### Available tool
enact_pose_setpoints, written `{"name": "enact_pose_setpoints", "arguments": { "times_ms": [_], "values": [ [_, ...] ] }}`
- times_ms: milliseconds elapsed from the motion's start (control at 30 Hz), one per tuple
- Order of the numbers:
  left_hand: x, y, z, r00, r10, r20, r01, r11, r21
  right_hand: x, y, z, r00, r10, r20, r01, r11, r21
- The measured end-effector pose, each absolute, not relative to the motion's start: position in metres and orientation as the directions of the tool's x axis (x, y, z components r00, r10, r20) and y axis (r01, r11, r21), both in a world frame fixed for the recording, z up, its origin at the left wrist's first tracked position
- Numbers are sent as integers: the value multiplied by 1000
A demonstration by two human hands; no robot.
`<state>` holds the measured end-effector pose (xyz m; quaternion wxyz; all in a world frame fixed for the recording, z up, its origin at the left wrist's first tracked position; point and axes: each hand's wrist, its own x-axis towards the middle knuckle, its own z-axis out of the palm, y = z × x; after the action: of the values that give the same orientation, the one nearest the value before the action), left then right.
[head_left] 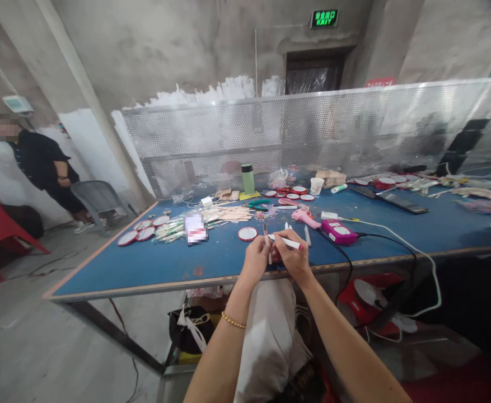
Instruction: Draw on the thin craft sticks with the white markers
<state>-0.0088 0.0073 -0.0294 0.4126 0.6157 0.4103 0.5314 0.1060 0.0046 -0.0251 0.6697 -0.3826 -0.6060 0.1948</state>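
Close to the table's front edge, my left hand [257,256] is closed around a short, narrow wooden stick [270,257] held upright, its upper end darker. My right hand [296,258] grips a white marker pen [288,242] with a pinkish-red end, its tip close to the stick; I cannot tell if they touch. A round white disc with a red rim [247,234] lies just beyond my left hand. Small white pointed pieces [288,225] and a grey-white tube-like item [308,235] lie beyond my right hand.
On the blue table [153,274] are a pink glue gun [305,218], a purple box with cables [338,232], wooden sticks [239,214], a green bottle [248,179], a paper cup [316,186] and a tablet [402,202]. A perforated metal screen [211,134] borders the back. A person [43,159] stands at left.
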Motion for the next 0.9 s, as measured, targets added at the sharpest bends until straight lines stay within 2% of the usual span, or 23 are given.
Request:
{"name": "enact_pose_setpoints", "arguments": {
  "times_ms": [467,733,900],
  "values": [
    [-9,10,-33,84,941,328,108,-336,936,107,5,-23,173,712,681,228,644,-730],
    [-8,9,-32,115,948,298,18,-302,953,106,5,-29,206,754,623,160,603,-782],
    [-9,9,-31,92,942,322,70,-329,942,106,8,-30,176,741,648,182,623,-761]
  ]
}}
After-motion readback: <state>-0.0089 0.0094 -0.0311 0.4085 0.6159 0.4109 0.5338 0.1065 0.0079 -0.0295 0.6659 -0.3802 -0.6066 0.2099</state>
